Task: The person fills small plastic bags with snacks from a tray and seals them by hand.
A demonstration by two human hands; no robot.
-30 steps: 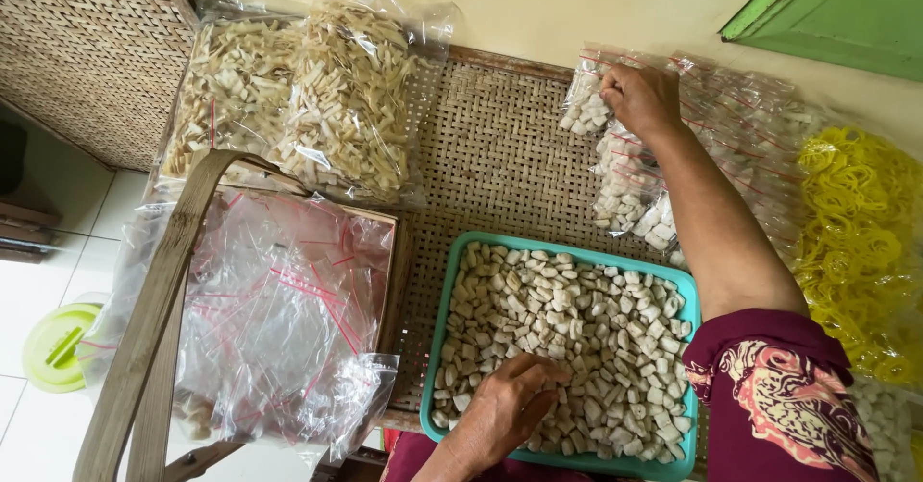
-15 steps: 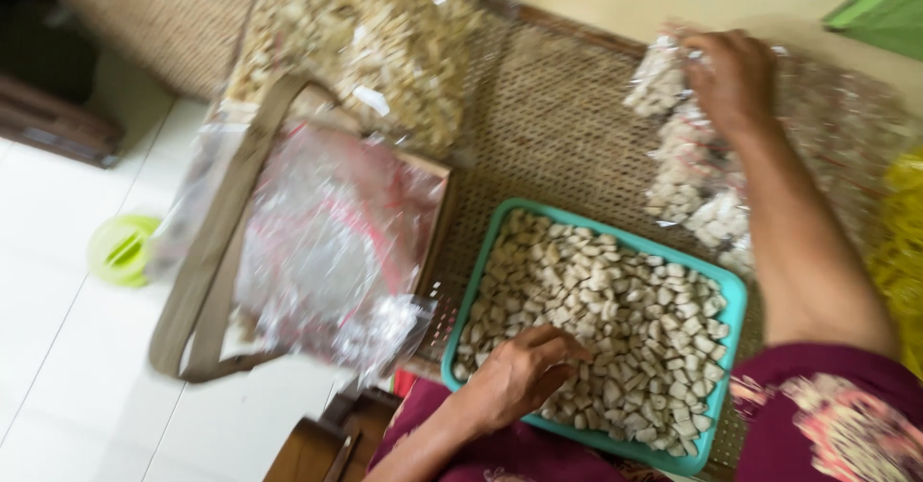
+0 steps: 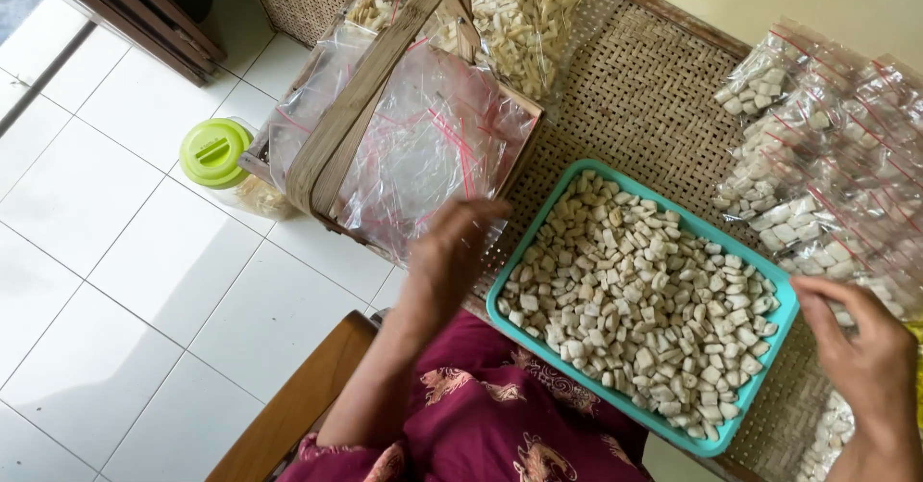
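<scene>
Now left hand (image 3: 452, 251) grip empty over clear bags (image 3: 423, 146), right hand (image 3: 865, 357) released beside teal tray (image 3: 784, 319).

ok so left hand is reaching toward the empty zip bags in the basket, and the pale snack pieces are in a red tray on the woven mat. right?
Not quite: the tray is teal, not red, as the head view shows. The rest holds: the left hand is raised by the empty zip bags in the basket, and the pale snack pieces fill that tray on the woven mat.

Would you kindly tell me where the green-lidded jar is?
In the head view, the jar stands on the white tiled floor at left, beside the basket of empty bags.
</scene>
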